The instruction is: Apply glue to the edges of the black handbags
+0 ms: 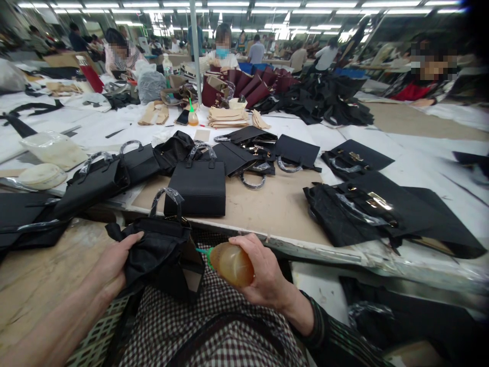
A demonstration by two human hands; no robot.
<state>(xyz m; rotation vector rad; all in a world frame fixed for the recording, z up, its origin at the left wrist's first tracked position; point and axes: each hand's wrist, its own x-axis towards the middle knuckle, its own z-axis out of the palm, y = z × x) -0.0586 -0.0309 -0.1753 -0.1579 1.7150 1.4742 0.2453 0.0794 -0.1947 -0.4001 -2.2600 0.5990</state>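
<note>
My left hand [121, 262] is closed on the soft black lining of a handbag [162, 255], its thumb on top and the other fingers hidden behind. The bag is over my lap, with its plastic-wrapped handle [167, 198] upward and an open side facing right. My right hand [263, 270] grips a squeeze bottle [233, 264] of amber liquid, tilted on its side. The bottle's thin green nozzle [204, 251] points left at the bag's open edge; whether it touches cannot be made out. Just beyond, a black handbag [196, 188] stands on the table.
Several black handbags lie around, some at the left [91, 181], others with gold clasps at the right [378, 204]. Farther back are another glue-like bottle [193, 117], stacked tan pieces [228, 117], maroon pieces [248, 86] and a metal pole [196, 56]. The table edge [290, 242] runs before me.
</note>
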